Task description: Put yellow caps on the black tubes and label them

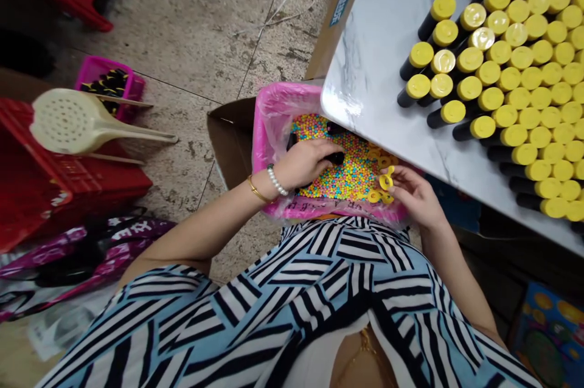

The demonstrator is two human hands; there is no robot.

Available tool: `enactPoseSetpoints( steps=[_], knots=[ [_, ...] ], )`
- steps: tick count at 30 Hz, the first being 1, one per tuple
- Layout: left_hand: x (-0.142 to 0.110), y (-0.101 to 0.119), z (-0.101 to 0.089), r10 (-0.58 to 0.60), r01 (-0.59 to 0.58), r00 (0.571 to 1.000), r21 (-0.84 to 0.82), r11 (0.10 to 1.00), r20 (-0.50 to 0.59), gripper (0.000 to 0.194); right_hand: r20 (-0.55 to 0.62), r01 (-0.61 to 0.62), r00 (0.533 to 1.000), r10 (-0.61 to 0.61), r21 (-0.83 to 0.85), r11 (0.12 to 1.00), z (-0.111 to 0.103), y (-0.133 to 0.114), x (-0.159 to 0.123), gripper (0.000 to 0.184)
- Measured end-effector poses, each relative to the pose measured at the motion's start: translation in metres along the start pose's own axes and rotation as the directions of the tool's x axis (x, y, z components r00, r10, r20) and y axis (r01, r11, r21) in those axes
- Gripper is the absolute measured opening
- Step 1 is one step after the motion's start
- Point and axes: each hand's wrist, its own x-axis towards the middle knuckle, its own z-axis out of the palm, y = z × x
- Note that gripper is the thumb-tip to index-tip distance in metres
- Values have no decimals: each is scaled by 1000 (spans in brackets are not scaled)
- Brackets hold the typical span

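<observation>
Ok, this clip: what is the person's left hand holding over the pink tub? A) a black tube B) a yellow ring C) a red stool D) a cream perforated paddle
A: the left hand is closed around a black tube, whose end shows past the fingers above the coloured beads in the pink tub.

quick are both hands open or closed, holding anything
Left hand: closed, holding a black tube.
Right hand: closed, pinching a yellow ring.
</observation>
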Motion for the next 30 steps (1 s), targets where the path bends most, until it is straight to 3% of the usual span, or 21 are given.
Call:
enactPoseSetpoints(
  steps=[3,7,11,15,18,23,26,30],
  knots=[
    [1,5,7,-1,-7,999,158,987,54,38,-33,-73,996,80,159,985,4,-5,1,46],
    [10,18,23,37,-78,993,390,918,112,28,-18,-113,993,119,210,971,10,-11,0,48],
    [20,33,40,135,-205,972,413,887,192,23,-22,-123,991,130,206,971,13,-13,-4,40],
    [22,37,44,128,-177,974,278,944,185,20,-126,-64,989,82,141,988,11,-15,-12,26],
    [18,31,36,62,-66,989,26,997,136,25,-177,-5,984,20,86,996,7,-18,-19,19],
    [10,23,22,-5,67,990,-440,896,142,36,-205,-12,979,12,5,1000,5,-17,-20,17],
    [7,26,18,70,1,990,-517,856,119,36,-152,-40,988,41,13,999,10,-18,-20,17],
    [10,42,3,199,-210,977,-437,874,-71,28,-91,-3,996,7,38,999,18,-33,-28,16]
  ],
)
